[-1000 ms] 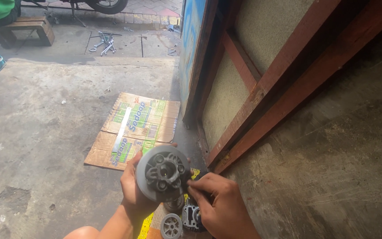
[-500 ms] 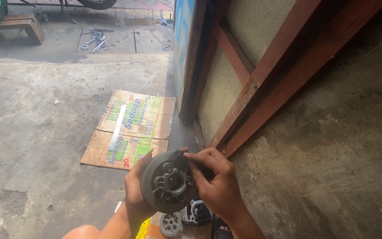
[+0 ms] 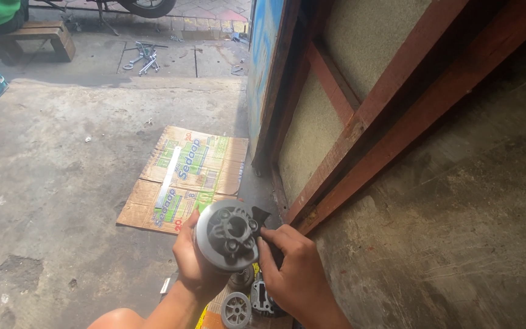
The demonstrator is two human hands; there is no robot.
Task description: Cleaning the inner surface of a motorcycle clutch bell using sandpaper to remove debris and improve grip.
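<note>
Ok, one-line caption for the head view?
Left hand holds a round metal part while right hand touches its edge, above flattened cardboard.

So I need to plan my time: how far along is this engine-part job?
Midway, it seems. Done: the round metal part is off the floor. In hand: the left hand grips it while the right hand works at its edge. Left: a gear and other parts lie loose on the floor below.
</note>
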